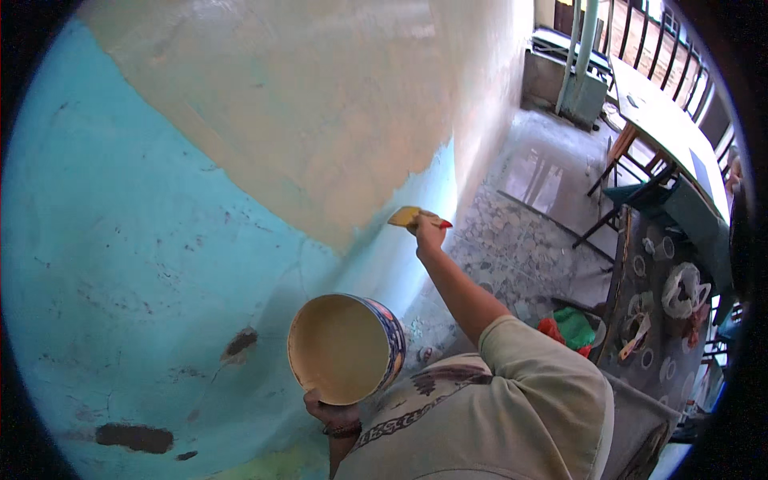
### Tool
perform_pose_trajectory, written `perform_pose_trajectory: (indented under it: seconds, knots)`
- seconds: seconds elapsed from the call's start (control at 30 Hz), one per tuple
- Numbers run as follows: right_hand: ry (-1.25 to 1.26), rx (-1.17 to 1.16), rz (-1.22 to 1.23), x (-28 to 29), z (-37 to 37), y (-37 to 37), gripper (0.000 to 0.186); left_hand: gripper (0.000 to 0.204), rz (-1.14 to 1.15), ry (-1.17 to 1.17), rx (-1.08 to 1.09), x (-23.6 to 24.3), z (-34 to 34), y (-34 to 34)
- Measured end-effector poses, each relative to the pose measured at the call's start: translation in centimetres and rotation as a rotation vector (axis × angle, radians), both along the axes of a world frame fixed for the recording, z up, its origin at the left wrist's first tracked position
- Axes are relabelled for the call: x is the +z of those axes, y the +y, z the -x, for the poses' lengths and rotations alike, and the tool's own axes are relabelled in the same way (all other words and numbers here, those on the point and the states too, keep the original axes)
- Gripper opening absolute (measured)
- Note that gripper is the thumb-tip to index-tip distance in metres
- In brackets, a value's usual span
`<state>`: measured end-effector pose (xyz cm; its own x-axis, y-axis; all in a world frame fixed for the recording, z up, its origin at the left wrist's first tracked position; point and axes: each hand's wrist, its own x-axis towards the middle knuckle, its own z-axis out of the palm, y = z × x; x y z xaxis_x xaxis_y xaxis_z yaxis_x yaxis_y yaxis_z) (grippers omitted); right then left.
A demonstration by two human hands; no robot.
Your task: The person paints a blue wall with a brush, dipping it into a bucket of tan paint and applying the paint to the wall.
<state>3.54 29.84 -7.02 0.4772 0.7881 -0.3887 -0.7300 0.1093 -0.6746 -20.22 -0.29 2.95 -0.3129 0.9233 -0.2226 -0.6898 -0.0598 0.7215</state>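
Scuffed turquoise wall [160, 256], left grip [330, 411] holding round bucket [395, 342], right grip [430, 233] clasping flat-bristled brush [402, 216]

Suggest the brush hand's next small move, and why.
Probably sweep the brush, held in the right hand, across the blue patch beside it: the beige coat stops there in a ragged edge, and the left hand holds the bucket nearby.

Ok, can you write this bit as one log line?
left hand: holds bucket | right hand: holds brush near wall | bucket: beige liquid inside | wall: beige above, turquoise below
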Motion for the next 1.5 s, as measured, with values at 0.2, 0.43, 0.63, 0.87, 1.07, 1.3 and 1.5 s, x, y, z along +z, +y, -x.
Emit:
perform_pose_trajectory:
  seconds: [0.2,0.43,0.63,0.87,1.07,1.3,1.5]
  knots:
    - [-0.073,0.041,-0.303,16.9,1.4,1.2,0.019,0.066,-0.015,-0.039,-0.003,0.6,-0.1,0.0]
    - [0.021,-0.028,-0.718,23.4,1.4,-0.3,0.018,0.066,0.007,-0.008,0.004,0.4,0.5,-1.0]
    - [-0.152,0.012,-0.165,5.7,4.7,-3.8,0.018,0.067,0.017,0.005,-0.015,3.3,-0.8,-2.0]
    - [-0.130,-0.029,-0.613,26.9,4.4,-1.3,0.009,0.066,-0.005,0.016,0.104,0.3,0.9,-3.3]
    - [-0.021,-0.056,-1.071,41.5,3.0,2.8,0.015,0.044,-0.195,0.836,0.263,-3.8,1.5,-4.7]
    - [-0.063,0.059,-0.586,16.1,3.8,0.7,0.022,0.060,-0.017,0.835,0.134,-3.6,0.4,-3.1]
    - [-0.108,0.204,-0.090,4.7,-2.0,-9.0,0.020,0.071,0.053,0.184,0.081,1.3,-1.2,-3.1]
